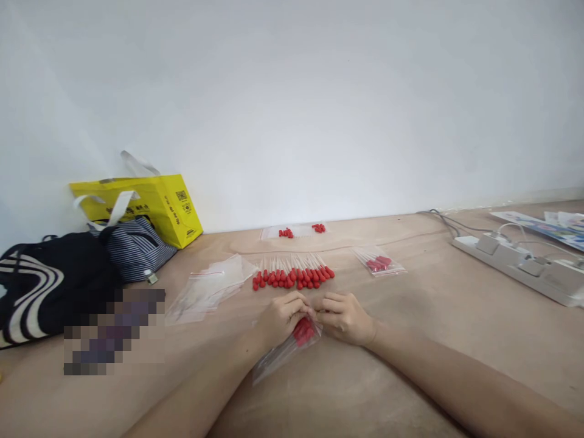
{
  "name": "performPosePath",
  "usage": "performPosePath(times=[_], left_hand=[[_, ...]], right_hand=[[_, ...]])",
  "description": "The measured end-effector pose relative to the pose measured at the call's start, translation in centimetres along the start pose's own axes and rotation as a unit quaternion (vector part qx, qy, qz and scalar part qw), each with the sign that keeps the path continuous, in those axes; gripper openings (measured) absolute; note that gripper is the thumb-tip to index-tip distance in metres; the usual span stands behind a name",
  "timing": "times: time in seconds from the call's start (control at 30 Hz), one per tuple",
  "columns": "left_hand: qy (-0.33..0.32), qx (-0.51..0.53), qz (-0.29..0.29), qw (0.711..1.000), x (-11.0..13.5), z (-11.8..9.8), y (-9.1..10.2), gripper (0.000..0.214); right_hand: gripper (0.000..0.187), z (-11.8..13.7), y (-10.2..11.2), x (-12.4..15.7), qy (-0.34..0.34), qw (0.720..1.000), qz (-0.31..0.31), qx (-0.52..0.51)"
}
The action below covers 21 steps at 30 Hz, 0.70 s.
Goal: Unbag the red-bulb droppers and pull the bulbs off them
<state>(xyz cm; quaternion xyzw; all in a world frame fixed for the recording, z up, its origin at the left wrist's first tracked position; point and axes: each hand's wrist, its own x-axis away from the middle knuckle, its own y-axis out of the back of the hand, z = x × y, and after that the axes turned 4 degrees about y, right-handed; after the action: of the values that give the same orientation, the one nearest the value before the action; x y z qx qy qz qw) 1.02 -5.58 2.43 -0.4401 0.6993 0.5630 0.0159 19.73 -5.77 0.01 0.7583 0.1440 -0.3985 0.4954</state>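
A clear plastic zip bag (pixel 278 360) with red-tipped sticks in it lies tilted on the table under my hands. My left hand (pixel 283 316) pinches its upper edge. On the same edge, close beside it, the fingers of my right hand (pixel 343 317) are closed. Just beyond my hands lies a row of red-tipped white sticks (pixel 294 277), red ends toward me. A stack of flat clear zip bags (pixel 214 283) rests to the left of the row. To the right is another zip bag (pixel 378 263) with red-tipped sticks inside.
More bagged red-tipped pieces (pixel 294 232) lie near the wall. At left stand a yellow carrier bag (pixel 168 210), a striped pouch (pixel 139 246) and a black bag (pixel 59 286). A white power strip (pixel 515 267) with plugs and cables sits at right, before printed sheets (pixel 542 228).
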Motion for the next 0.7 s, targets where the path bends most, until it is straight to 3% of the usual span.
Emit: performPosePath(times=[0.17, 0.5, 0.63, 0.7], left_hand=[[-0.018, -0.016, 0.008, 1.0, 0.1, 0.1, 0.0, 0.023], [-0.1, -0.135, 0.072, 0.983, -0.2, 0.1, -0.4, 0.034], [-0.106, -0.126, 0.101, 0.981, -0.2, 0.5, 0.0, 0.034], [-0.079, -0.107, 0.103, 0.986, -0.1, 0.8, 0.6, 0.033]], right_hand=[[0.025, -0.2, 0.2, 0.1, 0.054, 0.998, 0.021, 0.026], [0.034, 0.1, 0.5, -0.5, 0.091, 0.993, 0.039, 0.06], [0.034, -0.2, 0.5, -0.1, 0.098, 0.992, 0.067, 0.048], [0.033, -0.6, 0.6, 0.3, 0.085, 0.993, 0.077, 0.039]])
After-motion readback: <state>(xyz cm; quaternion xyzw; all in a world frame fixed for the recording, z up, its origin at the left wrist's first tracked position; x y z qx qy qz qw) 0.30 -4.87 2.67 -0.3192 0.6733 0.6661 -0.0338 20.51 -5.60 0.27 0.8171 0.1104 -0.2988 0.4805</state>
